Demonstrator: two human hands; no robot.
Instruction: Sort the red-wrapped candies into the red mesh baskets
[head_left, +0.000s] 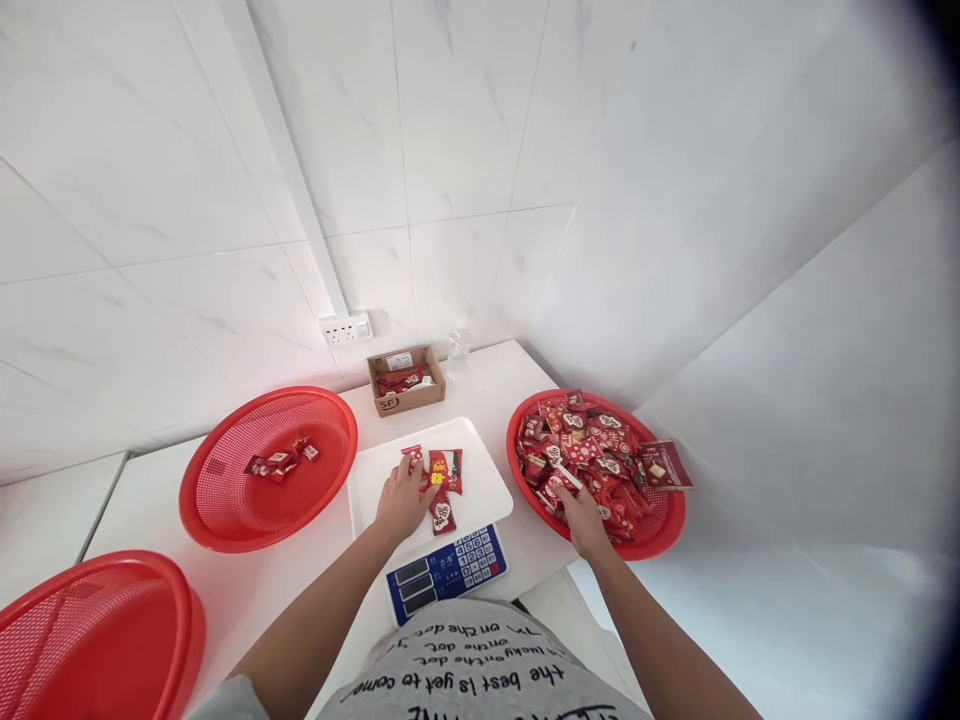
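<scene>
Over the white weighing tray [480, 490] of a digital scale, my left hand [401, 503] has its fingers and thumb curled around a small red snack packet [412, 455], partly hidden by them. Beside it on the tray lie a red packet with yellow print [445, 470] and a darker red packet with a white label [443, 513]. My right hand [583, 518] reaches over the near left rim of a red basket [671, 535] heaped with snack packets. Its fingers pinch a red-and-white packet [556, 486]; the fingertips are partly covered.
A red basket [217, 515] with several small packets stands left of the scale, another red basket [180, 610] nearer me. Behind the tray are a cardboard box [409, 400] of packets and a clear plastic container [458, 352]. The scale's blue keypad [448, 573] faces me.
</scene>
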